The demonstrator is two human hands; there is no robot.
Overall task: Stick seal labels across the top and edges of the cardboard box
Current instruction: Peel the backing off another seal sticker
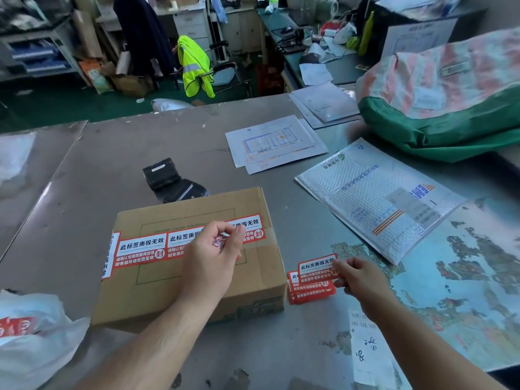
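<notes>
A flat cardboard box [197, 277] lies on the grey table [118, 164]. Three red-and-white seal labels [143, 246] run across its top, and another wraps its left edge. My left hand [213, 254] hovers over the box top, its fingers curled round a small crumpled scrap of backing paper [219, 242]. Right of the box, my right hand [357, 277] pinches the right end of one seal label [316, 267], lifted just above a small stack of the same labels [309, 291] on the table.
A black printer [171, 180] sits just behind the box. A bubble mailer [377, 201] and printed sheets [273, 143] lie to the right and behind. A map [464, 277] covers the table's right part. A white plastic bag [33, 333] lies at the near left, a striped sack [450, 88] at the far right.
</notes>
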